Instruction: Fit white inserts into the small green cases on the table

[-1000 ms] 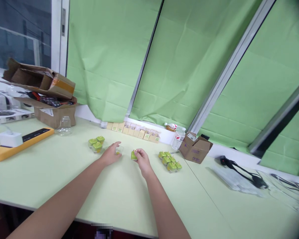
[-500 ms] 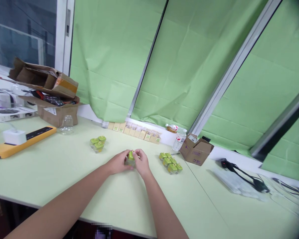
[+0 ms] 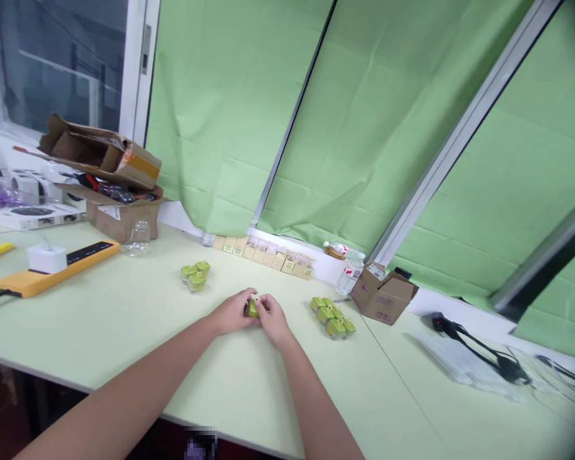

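Observation:
Both of my hands meet over the pale green table (image 3: pixel 124 332) around one small green-topped clear container (image 3: pixel 252 308). My left hand (image 3: pixel 232 313) wraps its left side with curled fingers. My right hand (image 3: pixel 271 317) pinches its right side and top. A cluster of three similar green containers (image 3: pixel 195 275) sits to the left, beyond my left hand. A larger group of several green containers (image 3: pixel 332 315) lies to the right of my right hand.
A row of small beige boxes (image 3: pixel 263 253) lines the window sill. A small open cardboard box (image 3: pixel 381 296) and a plastic bottle (image 3: pixel 349 271) stand at the right. An orange power strip (image 3: pixel 62 268), a glass jar (image 3: pixel 140 237) and stacked cardboard boxes (image 3: pixel 110 185) are at the left. Black cables (image 3: pixel 479 348) lie far right.
My left hand brought something clear from the left to join the green piece in my right hand. Both hands now press together on the container, slightly lower on the table.

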Demonstrator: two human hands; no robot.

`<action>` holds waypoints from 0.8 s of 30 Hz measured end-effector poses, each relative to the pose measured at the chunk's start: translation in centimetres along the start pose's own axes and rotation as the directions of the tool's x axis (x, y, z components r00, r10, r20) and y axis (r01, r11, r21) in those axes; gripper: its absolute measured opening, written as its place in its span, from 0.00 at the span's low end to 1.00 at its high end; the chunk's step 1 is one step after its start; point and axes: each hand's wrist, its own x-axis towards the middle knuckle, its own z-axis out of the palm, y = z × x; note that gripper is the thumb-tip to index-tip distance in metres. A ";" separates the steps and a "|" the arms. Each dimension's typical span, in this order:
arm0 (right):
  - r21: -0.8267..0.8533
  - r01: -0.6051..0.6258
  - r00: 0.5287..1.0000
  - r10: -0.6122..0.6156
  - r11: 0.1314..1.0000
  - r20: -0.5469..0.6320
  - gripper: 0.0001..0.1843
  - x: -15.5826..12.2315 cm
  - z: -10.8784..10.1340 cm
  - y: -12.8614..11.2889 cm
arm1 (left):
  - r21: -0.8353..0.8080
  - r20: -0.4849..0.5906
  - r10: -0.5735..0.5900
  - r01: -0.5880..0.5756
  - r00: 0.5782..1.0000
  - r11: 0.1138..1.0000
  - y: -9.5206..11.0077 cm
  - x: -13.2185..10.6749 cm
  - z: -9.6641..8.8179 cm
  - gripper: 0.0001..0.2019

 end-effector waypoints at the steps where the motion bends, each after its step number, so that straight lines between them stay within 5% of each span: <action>1: 0.003 -0.001 1.000 0.001 1.000 0.007 0.13 0.0 0.0 0.1 | 0.000 -0.004 0.005 -0.005 1.000 1.000 0.0 -0.1 0.0 0.34; 6: -0.061 0.014 1.000 -0.014 0.998 -0.010 0.12 0.0 -0.3 0.1 | -0.022 -0.038 0.079 -0.080 0.996 0.997 0.4 -0.2 -0.4 0.32; 9: -0.256 0.018 0.996 -0.039 0.967 -0.079 0.10 -0.1 -1.3 -0.2 | 0.001 -0.093 0.103 -0.104 0.990 0.995 0.2 0.1 -0.8 0.26; 13: -0.621 -0.079 0.984 -0.039 0.780 -0.174 0.08 -0.4 -3.7 -1.2 | 0.071 -0.208 0.055 -0.041 0.977 0.997 -0.8 0.7 -1.3 0.21; 17: -0.794 -0.291 0.953 0.091 0.534 -0.289 0.08 -0.7 -6.0 -2.3 | 0.095 -0.186 0.035 -0.018 0.982 0.995 -0.8 0.9 -1.0 0.16; 20: -0.808 -0.400 0.916 0.167 0.433 -0.364 0.11 -0.8 -7.6 -2.6 | 0.088 -0.146 0.076 -0.064 0.986 0.994 2.0 0.5 -0.8 0.12; 24: -0.779 -0.481 0.877 0.240 0.402 -0.417 0.15 -0.7 -9.3 -2.5 | -0.019 -0.055 0.201 -0.203 0.978 0.979 8.3 -2.3 -0.5 0.10</action>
